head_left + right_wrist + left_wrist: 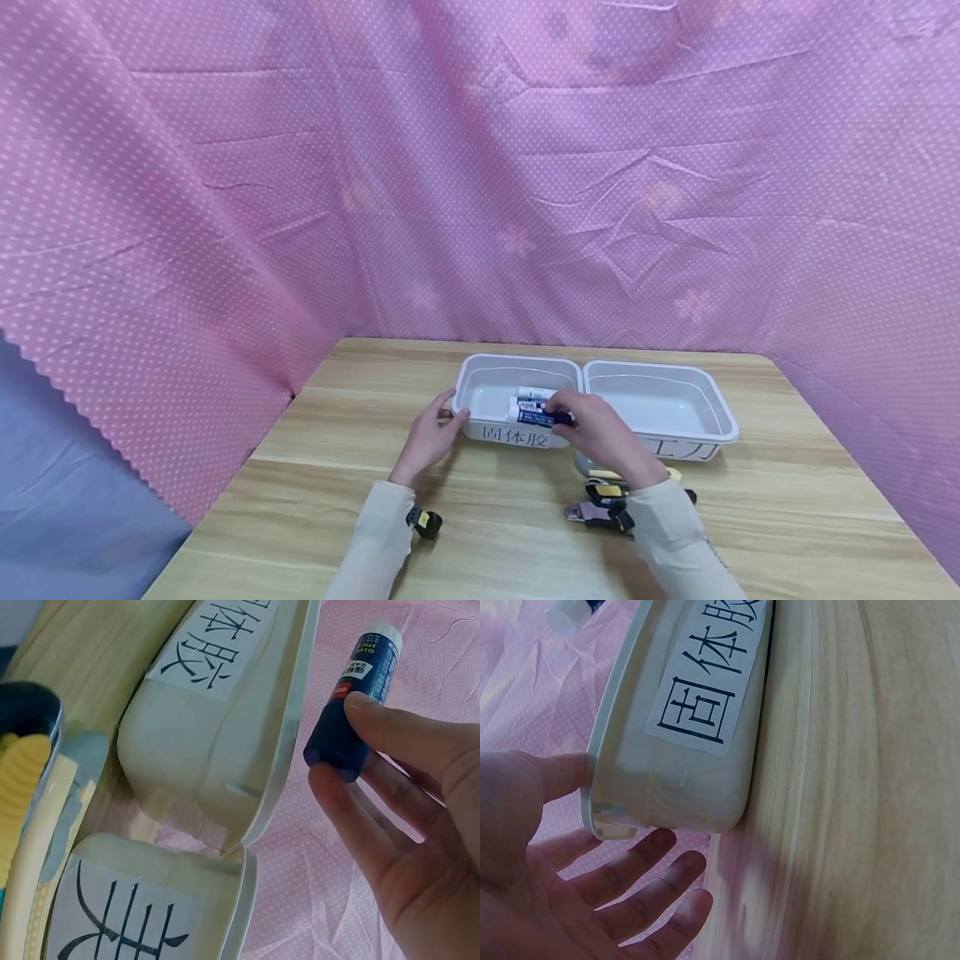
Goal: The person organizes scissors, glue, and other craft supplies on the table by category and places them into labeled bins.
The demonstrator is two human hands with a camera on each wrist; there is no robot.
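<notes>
My right hand [600,429] pinches a dark blue glue stick [356,697] with a white end between thumb and fingers, over the left white plastic box [517,360]. More glue sticks [534,392] lie inside that box, partly hidden by the held one. At the box's left front corner is my left hand [431,433], its thumb on the rim and fingers round the end wall. A paper label [705,690] with black characters is stuck on the box's front.
A second white box [660,367] with a label stands against the first one's right side. Several utility knives [600,512] lie on the wooden table [487,542] in front of it, partly under my right forearm. A pink dotted curtain [525,208] hangs behind.
</notes>
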